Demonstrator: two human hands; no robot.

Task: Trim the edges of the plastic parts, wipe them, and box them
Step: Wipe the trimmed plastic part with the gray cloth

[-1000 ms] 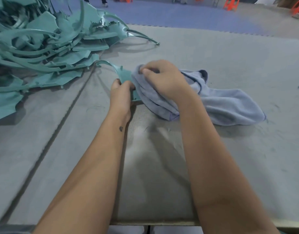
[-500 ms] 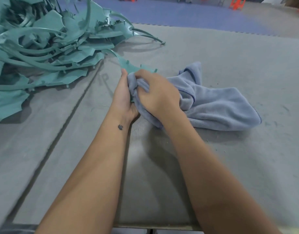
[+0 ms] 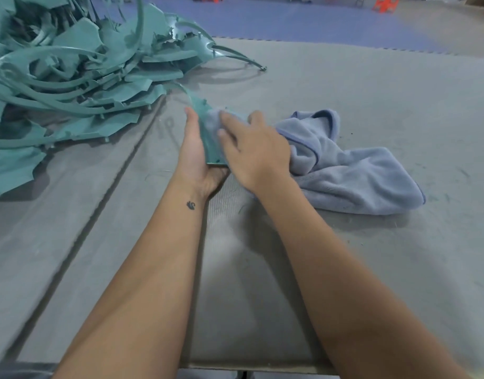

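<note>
**Wipe step in hand, one teal part held at the cloth**

Landmark: the pile of teal parts (image 3: pixel 71 86), far-left on the grey table (image 3: pixel 345 110). Just right of the pile's near edge lies the blue-grey cloth (image 3: pixel 358 173), bunched, w/ one end pulled over the held part.

Step, as I judge it: wiping. No trim tool and no box in view, so boxing isn't close. Next move prob. calls for the cloth hand to run along the part's length while the other hand keeps it steady, then turn it for the other face.

The held part (image 3: pixel 210 143) sits between the hands, just right of the pile. Long axis runs near-to-far; thin curved tip points away & slightly left, back toward the pile; broad end faces the person.

Right hand (image 3: pixel 254 151): fingers mostly straight, pressing cloth onto the part.

Left hand (image 3: pixel 197 157): cradles the part's broad end from below/left, fingers curled under it.
</note>
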